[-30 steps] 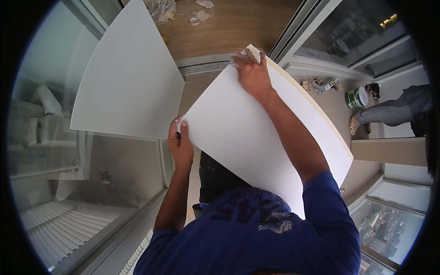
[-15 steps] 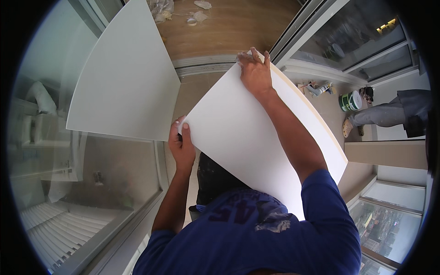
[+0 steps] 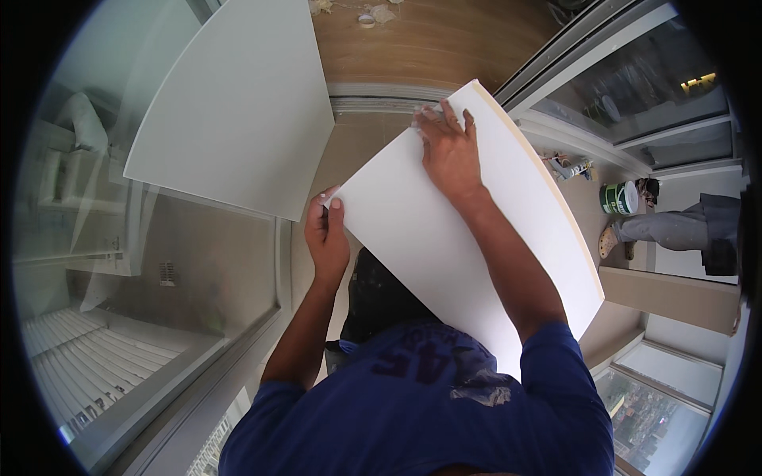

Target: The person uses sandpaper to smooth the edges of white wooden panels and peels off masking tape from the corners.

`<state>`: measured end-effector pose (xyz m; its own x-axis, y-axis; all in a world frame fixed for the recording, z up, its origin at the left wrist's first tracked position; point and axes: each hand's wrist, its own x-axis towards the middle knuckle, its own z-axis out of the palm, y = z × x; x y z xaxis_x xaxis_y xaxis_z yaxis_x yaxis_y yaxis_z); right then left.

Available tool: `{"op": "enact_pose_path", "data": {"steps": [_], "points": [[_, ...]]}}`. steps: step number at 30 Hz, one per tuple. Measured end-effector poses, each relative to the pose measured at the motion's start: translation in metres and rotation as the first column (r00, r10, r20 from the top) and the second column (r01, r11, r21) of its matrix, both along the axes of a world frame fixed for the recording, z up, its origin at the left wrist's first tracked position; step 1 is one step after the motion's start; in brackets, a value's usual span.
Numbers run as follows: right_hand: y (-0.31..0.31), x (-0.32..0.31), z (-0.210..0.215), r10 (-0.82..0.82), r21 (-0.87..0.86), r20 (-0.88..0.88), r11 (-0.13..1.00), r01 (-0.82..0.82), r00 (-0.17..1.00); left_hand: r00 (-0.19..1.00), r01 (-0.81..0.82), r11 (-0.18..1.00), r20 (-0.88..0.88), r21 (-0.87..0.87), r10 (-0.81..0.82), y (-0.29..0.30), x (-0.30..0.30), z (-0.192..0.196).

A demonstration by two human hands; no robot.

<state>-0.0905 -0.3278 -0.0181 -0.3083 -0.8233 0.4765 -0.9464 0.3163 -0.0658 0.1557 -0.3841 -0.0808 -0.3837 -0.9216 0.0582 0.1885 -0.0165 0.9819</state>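
At three o'clock I am seeing a green-and-white bucket (image 3: 617, 199) standing near a co-worker's clog (image 3: 607, 241); at twelve, a tape roll (image 3: 366, 24) is lying on the wooden floor (image 3: 444, 44).

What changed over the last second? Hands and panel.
Right hand slid along the edge of the held white panel, away from its far corner and a little toward the left hand. The camera view also shifted. No visible new hold or release.

Unchanged: left hand's grip near the panel's left corner; other panel and bucket look left in place.
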Motion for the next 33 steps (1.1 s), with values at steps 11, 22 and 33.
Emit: {"op": "enact_pose_path", "data": {"steps": [11,22,33], "points": [[0.01,0.041,0.008,0.127,0.041,0.041,0.991,-0.129,0.991,0.977,0.194,0.959,-0.129,0.205,-0.17,-0.009,0.039,-0.001],[0.004,0.102,0.01,0.291,0.05,0.116,0.953,-0.299,0.95,0.957,0.264,0.922,-0.196,0.284,-0.214,0.003,0.048,-0.006],[0.008,0.13,0.009,0.45,0.055,0.211,0.881,-0.47,0.868,0.944,0.307,0.904,-0.218,0.296,-0.249,0.006,0.049,0.002]]}}
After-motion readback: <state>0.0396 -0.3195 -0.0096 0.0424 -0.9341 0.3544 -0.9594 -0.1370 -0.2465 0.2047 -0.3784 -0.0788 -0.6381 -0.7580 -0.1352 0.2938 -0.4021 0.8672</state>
